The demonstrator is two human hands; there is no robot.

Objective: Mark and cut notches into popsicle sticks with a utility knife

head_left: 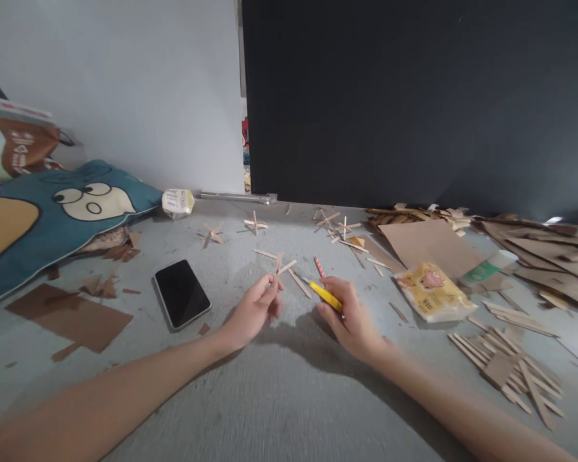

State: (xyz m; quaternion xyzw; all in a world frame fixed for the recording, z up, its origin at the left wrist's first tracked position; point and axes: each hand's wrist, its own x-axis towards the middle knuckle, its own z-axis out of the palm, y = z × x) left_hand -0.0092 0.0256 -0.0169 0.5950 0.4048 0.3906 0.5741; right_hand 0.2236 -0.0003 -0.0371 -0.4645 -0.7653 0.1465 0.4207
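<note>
My left hand point(256, 308) pinches a small craft stick point(278, 262) between thumb and fingers, its end pointing up. My right hand point(351, 321) is wrapped around a yellow utility knife point(324, 295), with the blade end towards the left. The blade tip is apart from the pinched stick. On the table between and beyond the hands lie loose craft sticks point(300, 283), one of them slanting behind my left fingers. A red-and-white patterned thin item point(319, 266) lies just beyond my right hand.
Crossed-stick pieces point(255, 223) stand farther back. Left are a phone point(182, 294), cardboard scraps point(70, 314) and a teal cushion point(96, 199). Right are a yellow packet point(433, 292), a glue stick point(489, 268), a pile of craft sticks point(510, 372) and cardboard sheets point(539, 250). A dark panel point(414, 102) stands behind.
</note>
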